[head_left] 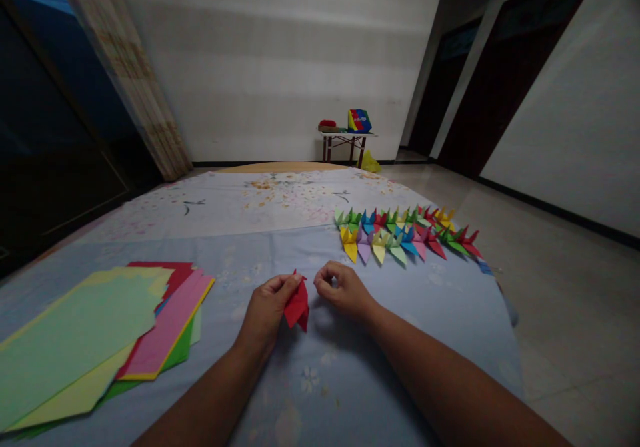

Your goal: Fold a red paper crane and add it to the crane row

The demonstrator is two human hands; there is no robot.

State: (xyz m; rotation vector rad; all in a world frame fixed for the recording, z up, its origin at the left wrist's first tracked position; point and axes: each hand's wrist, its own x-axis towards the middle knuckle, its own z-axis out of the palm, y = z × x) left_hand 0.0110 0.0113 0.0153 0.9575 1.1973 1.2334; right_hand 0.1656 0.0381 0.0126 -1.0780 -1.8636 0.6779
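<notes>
Above the tabletop point(350, 394), our left hand point(267, 304) pinches the red folded paper point(297, 308) by its upper end; our right hand point(345, 290), curled nearly closed beside it, shows nothing held. We judge the paper light, easily creased, best gripped at its layered folds. Farther off stand folded paper birds point(408, 240).

**Crisp and Matt**

The red piece point(297, 306) in the grip was creased, matt paper. Left of the grip, stacked sheets point(95, 337) looked smooth and matt; beyond it, rightward, folded birds point(409, 242) were crisp paper. Beneath, the tablecloth point(450, 307) was lightly wrinkled cloth.
</notes>
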